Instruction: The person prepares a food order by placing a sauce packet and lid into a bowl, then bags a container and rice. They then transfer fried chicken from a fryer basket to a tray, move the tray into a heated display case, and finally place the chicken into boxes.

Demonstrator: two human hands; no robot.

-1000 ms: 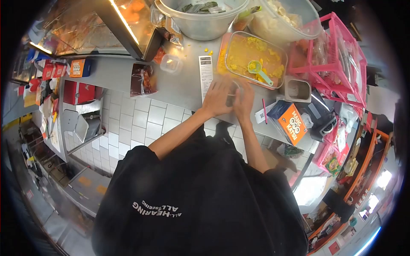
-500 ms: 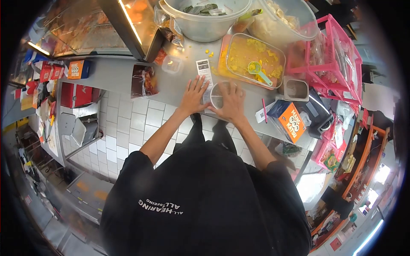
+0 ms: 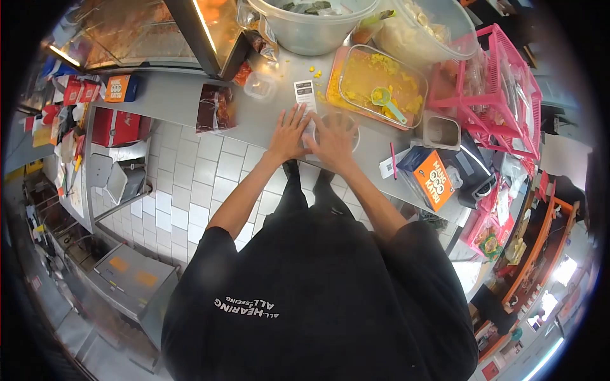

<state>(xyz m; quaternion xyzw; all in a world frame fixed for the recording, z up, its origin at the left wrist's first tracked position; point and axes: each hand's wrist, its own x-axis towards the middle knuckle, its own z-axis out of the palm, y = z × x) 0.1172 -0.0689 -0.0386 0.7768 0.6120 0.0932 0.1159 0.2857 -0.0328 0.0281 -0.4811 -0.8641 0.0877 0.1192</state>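
Once moved leftward across the round container [image 3: 354, 136] at the front of the counter [image 3: 165, 101], held right hand [image 3: 333, 145] over it, grip spread apart; thereby exposed the right rim; kept left hand [image 3: 289, 138], fingers parted, beside the paper slip [image 3: 305, 93]; could not confirm contact.

Round container [image 3: 354, 140] partly hidden behind the blurred right hand [image 3: 333, 142], receipt [image 3: 305, 93] partly covered by the left hand [image 3: 289, 134], its fine print too small to read, large bowl [image 3: 312, 33] cut off by the top edge
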